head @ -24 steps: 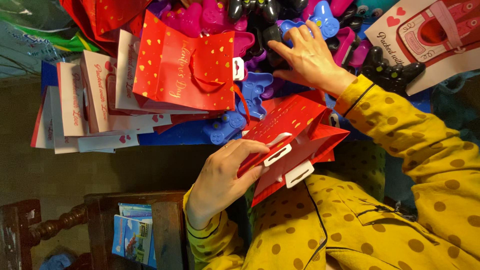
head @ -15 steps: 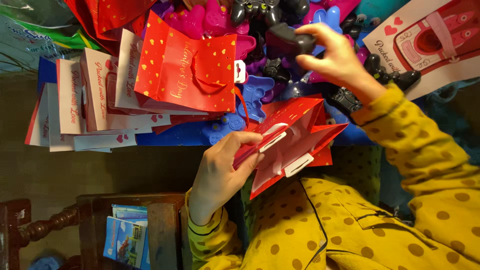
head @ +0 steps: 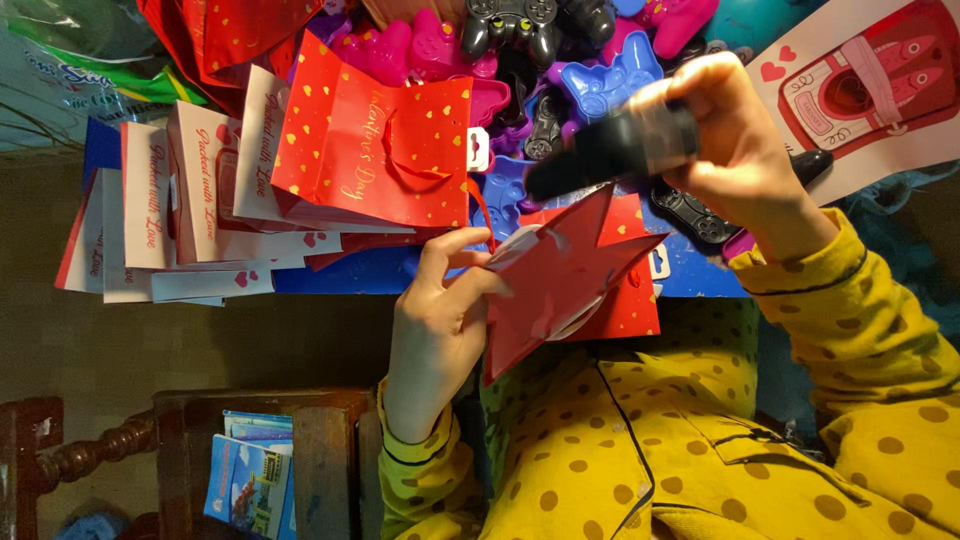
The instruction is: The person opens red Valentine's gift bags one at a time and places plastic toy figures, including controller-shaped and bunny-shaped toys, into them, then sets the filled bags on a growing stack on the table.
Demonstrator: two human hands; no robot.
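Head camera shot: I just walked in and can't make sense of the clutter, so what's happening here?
A person in a yellow dotted top holds a small red gift bag open with the left hand. The right hand grips a black controller-shaped toy just above the bag's mouth, not yet inside. Behind lie a heap of coloured controller toys, another red gift bag and a row of white cards.
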